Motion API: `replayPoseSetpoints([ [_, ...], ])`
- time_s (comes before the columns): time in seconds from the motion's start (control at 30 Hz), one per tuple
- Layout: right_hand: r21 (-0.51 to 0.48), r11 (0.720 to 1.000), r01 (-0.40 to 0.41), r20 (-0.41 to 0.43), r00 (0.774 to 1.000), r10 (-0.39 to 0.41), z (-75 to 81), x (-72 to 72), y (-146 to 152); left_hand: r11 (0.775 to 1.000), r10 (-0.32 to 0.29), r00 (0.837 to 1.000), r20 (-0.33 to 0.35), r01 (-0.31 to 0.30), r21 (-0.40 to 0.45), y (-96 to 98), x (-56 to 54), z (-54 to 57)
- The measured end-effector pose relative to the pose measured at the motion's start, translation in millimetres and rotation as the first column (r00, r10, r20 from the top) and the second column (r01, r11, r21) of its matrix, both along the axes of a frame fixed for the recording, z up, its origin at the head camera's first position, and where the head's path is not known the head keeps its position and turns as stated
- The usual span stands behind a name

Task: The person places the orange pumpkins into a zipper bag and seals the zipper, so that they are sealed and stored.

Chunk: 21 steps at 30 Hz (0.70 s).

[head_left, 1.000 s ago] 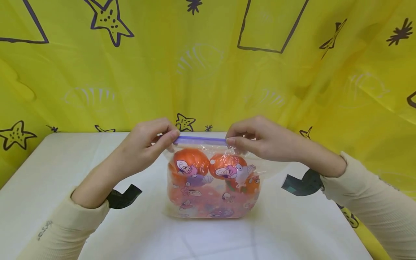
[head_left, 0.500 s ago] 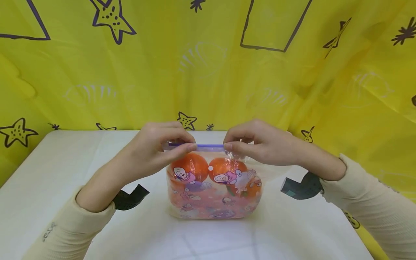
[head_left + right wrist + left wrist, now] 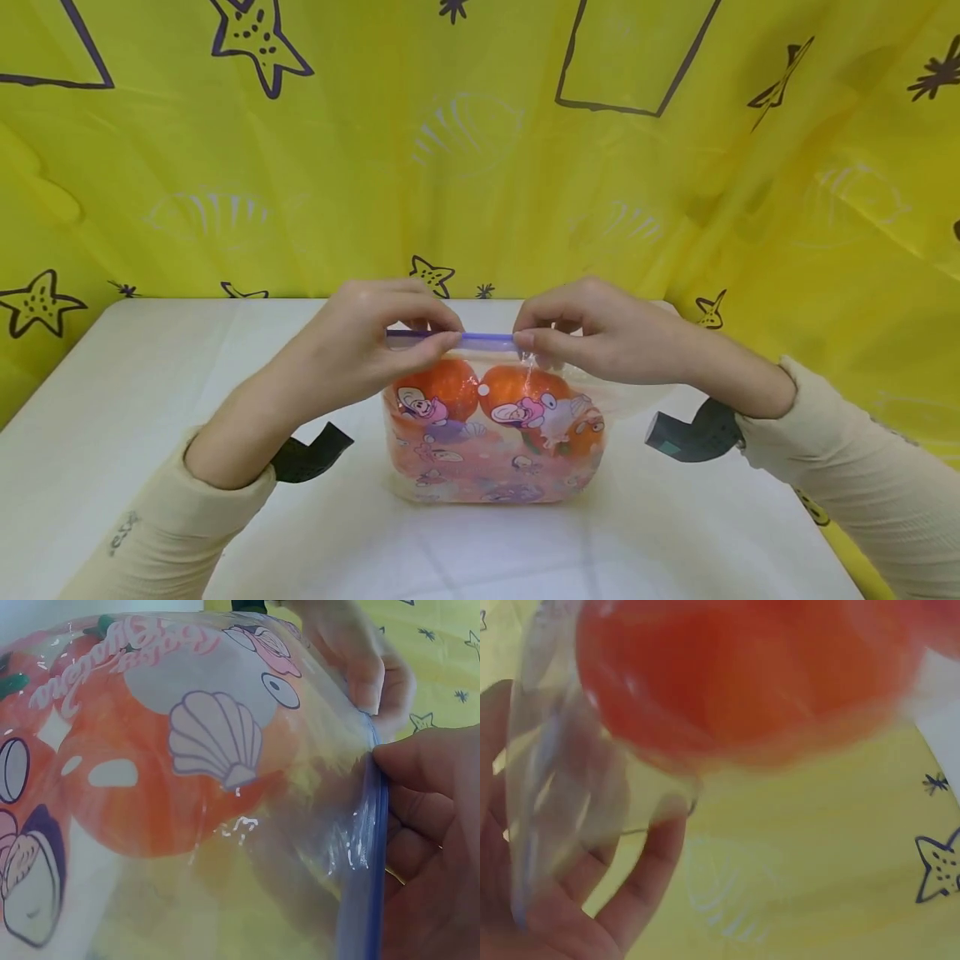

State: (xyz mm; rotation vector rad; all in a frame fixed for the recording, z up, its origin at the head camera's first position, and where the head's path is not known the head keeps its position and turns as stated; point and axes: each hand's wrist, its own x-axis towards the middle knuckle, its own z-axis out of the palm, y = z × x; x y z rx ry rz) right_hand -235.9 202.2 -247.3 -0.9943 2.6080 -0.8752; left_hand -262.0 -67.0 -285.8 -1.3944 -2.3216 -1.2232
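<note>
A clear zip bag (image 3: 487, 462) printed with cartoon shells stands upright on the white table in the head view. Several orange-red round things (image 3: 442, 383) fill it, and green bits show among them in the right wrist view. Along its top runs a purple-blue zip strip (image 3: 487, 337). My left hand (image 3: 367, 342) pinches this strip left of the middle between thumb and fingers. A short way to the right, my right hand (image 3: 600, 333) pinches the same strip, its thumb on the near side. The left wrist view shows the left fingers (image 3: 649, 877) partly behind the clear plastic.
The white table (image 3: 172, 358) reaches back to a yellow curtain (image 3: 480, 192) with dark star and fish drawings. Dark bands (image 3: 693, 433) on both wrists stick out inward beside the cream sleeves (image 3: 855, 467).
My left hand has slid right along the zip strip, closer to the right hand. The strip has sunk a little in view. The right hand keeps nearly the same place.
</note>
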Motion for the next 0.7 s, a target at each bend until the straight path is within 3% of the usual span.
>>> replayPoseSetpoints([
  [0.23,-0.008,1.0,0.001,-0.009,1.0,-0.001,0.0,0.3,-3,0.999,0.026,0.999,-0.033,-0.027,-0.017,7.6,3.4,5.5],
  [0.47,-0.018,1.0,0.014,-0.019,1.0,-0.014,0.5,-1.6,-6,0.999,0.041,0.997,-0.071,-0.043,-0.032,10.0,-3.0,6.2],
  [0.6,-0.041,0.999,0.018,-0.038,0.999,-0.02,1.4,-2.2,-11,0.997,0.06,0.981,-0.184,-0.069,-0.041,12.3,-7.6,11.5],
  [0.7,-0.084,0.996,0.033,-0.047,0.998,-0.037,-0.1,-2.4,-15,0.995,0.091,0.949,-0.301,-0.095,0.0,15.1,-9.3,14.1],
])
